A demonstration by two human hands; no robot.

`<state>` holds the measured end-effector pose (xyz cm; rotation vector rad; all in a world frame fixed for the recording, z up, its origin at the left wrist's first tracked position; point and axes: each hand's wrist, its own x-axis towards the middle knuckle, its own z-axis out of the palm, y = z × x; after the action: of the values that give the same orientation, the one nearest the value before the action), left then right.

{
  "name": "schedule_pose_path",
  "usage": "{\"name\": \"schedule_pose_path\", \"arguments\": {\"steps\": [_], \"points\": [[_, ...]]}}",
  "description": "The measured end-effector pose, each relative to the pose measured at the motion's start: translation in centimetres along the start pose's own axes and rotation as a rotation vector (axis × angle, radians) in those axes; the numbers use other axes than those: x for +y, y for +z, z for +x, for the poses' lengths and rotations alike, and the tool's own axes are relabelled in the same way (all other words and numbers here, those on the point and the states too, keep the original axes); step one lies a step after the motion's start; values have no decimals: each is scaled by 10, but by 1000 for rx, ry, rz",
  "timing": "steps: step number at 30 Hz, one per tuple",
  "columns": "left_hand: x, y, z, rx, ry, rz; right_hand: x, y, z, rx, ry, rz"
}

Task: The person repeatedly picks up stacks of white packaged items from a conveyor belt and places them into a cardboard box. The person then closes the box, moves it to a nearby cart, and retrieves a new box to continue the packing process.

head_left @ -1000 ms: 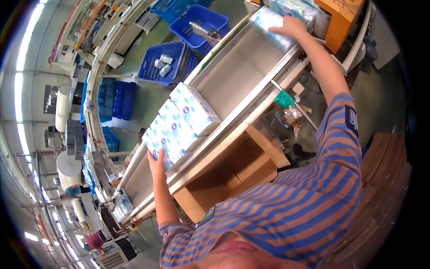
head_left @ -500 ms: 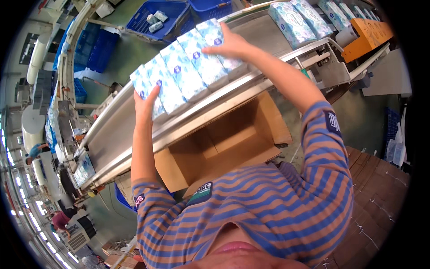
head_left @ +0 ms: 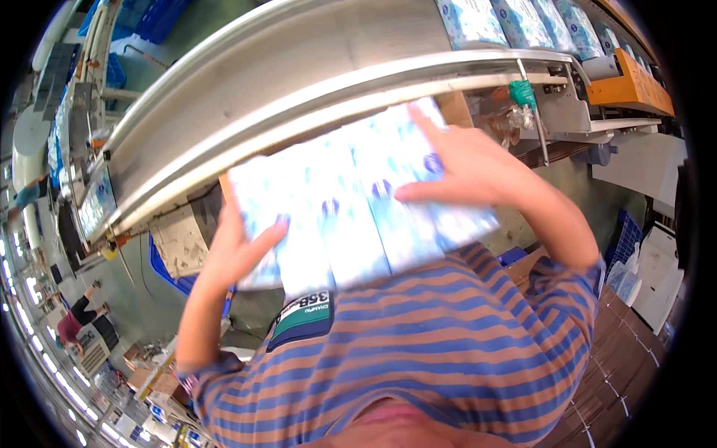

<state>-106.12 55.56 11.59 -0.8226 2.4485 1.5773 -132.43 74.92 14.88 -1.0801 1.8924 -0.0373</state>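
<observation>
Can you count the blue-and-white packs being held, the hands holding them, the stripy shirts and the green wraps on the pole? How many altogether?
Held packs: 5, as best the blur lets me count
Hands: 2, the left hand and the right hand
Stripy shirt: 1
Green wrap: 1
Total: 9

Lettered patch (head_left: 302, 322) on striped shirt (head_left: 433, 328)

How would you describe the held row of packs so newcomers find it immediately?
Find the conveyor across the top. Below it, above the striped shirt, the left hand and right hand hold a row of blue-white packs. Unlike the upper-right packs, it is off the conveyor.
</observation>
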Motion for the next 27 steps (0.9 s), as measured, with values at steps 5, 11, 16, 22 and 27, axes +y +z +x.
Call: {"name": "schedule_pose_path", "arguments": {"steps": [5, 11, 16, 22, 27], "points": [[-107, 56, 85, -791, -659, 133, 38, 88, 142, -738, -25, 73], [-169, 104, 141, -449, -259, -67, 77, 188, 244, -678, 24, -79], [-33, 61, 111, -628, 17, 302, 40, 76, 112, -49, -704, 287], [75, 66, 235, 580, 420, 877, 78, -78, 123, 1352, 7, -37], [-7, 20, 272, 522, 216, 755, 76, -59, 155, 894, 287, 233]]}}
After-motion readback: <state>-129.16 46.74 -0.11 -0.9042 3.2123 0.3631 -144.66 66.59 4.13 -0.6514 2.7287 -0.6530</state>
